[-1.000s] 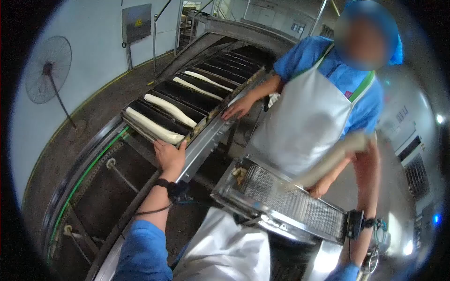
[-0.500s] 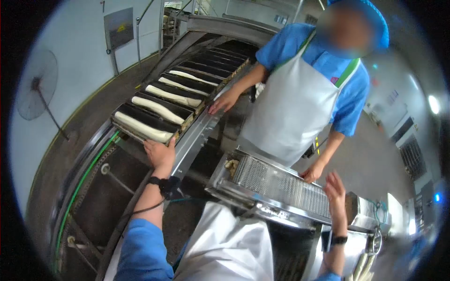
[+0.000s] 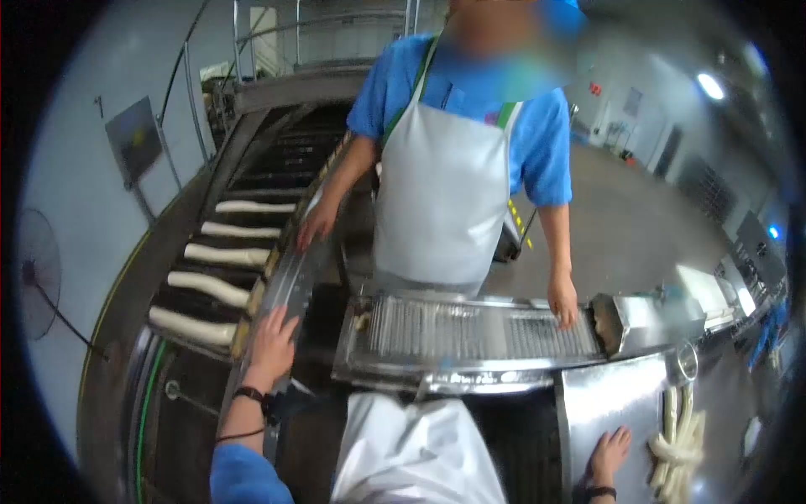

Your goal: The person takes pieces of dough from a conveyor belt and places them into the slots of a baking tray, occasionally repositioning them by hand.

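My left hand [image 3: 273, 346] is at the metal rail [image 3: 290, 290] of the tray line, fingers spread and nothing in them. Just left of it lies the nearest pale dough strip [image 3: 193, 326], in a dark tray with several more strips in trays behind. On the right, my right hand [image 3: 611, 454] rests on the steel table [image 3: 600, 403], its fingers stretched out and holding nothing. Beside that hand is a pile of long dough strips [image 3: 678, 445].
A wire-mesh conveyor [image 3: 437, 328] runs across in front of me. Behind it stands a co-worker in a white apron [image 3: 437, 185], one hand [image 3: 317, 225] by the rail, the other [image 3: 562, 298] over the mesh. A fan [image 3: 38, 273] stands far left.
My left hand has come off the nearest tray to the rail. My right hand has dropped from above the mesh conveyor to the steel table. The view has turned right.
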`<state>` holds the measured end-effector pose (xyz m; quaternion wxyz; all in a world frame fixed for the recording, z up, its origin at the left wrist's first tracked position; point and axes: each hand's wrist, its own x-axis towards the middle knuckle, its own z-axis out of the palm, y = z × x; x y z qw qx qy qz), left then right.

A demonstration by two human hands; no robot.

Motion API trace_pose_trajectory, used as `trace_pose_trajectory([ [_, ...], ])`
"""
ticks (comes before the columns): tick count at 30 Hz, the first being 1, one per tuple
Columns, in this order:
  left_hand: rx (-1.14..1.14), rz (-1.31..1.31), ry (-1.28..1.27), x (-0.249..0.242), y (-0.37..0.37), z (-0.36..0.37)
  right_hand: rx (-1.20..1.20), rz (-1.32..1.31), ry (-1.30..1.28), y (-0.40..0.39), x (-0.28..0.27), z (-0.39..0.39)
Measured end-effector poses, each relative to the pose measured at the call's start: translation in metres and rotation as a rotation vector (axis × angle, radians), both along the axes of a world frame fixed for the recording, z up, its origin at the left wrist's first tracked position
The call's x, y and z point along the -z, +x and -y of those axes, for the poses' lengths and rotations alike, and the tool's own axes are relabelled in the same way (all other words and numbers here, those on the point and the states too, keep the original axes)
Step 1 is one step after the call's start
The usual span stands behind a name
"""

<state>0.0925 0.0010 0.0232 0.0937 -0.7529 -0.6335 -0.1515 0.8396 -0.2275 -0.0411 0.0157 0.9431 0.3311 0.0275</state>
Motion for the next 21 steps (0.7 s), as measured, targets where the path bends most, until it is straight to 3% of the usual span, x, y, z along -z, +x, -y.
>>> trace_pose_trajectory([
  [1, -0.056, 0.127, -0.116, 0.0, 0.0, -0.004, -0.021, 0.008, 0.003, -0.002, 0.0, -0.011],
  [5, -0.059, 0.103, -0.171, -0.003, 0.0, -0.015, 0.037, -0.088, -0.021, -0.031, -0.03, -0.042],
  [9, -0.096, 0.19, -0.11, -0.002, 0.002, -0.022, -0.087, -0.096, -0.007, -0.041, -0.03, -0.072],
  [10, -0.092, 0.201, -0.05, -0.004, 0.001, -0.026, -0.074, -0.152, -0.018, -0.061, -0.052, -0.087],
  [21, -0.08, 0.206, -0.087, -0.006, -0.008, -0.071, -0.162, -0.129, 0.011, -0.072, -0.041, -0.171],
])
